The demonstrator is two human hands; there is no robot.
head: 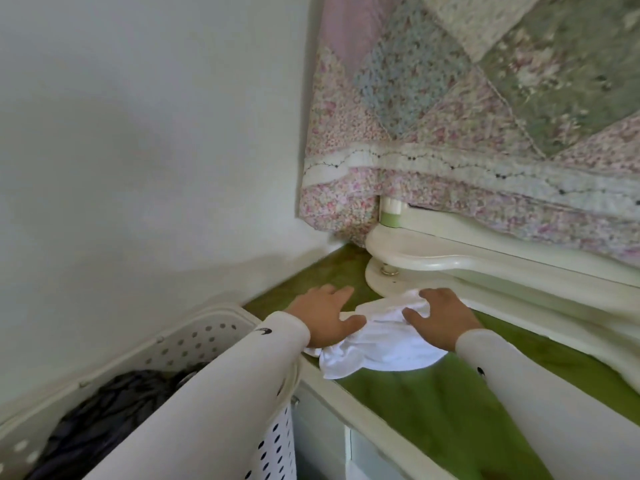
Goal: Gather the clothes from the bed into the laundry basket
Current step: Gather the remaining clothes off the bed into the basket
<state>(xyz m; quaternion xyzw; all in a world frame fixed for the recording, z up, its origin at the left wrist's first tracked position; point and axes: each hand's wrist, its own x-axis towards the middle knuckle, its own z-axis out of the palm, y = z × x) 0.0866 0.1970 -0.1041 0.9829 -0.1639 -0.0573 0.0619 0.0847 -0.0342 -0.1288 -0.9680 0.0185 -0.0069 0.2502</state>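
Observation:
A crumpled white garment (381, 344) lies on a green surface (433, 403) by the bed's cream footboard (433, 251). My left hand (325, 315) rests on the garment's left edge, thumb pressed into the cloth and fingers spread. My right hand (440, 318) grips its upper right part, fingers curled into the fabric. The white perforated laundry basket (194, 337) stands at the lower left, under my left forearm. Dark grey clothing (114, 417) sits inside it.
A floral patchwork quilt (467, 116) hangs over the bed at the upper right. A plain white wall (138, 133) fills the left. White furniture fronts (332, 441) drop below the green surface's cream edge, right beside the basket.

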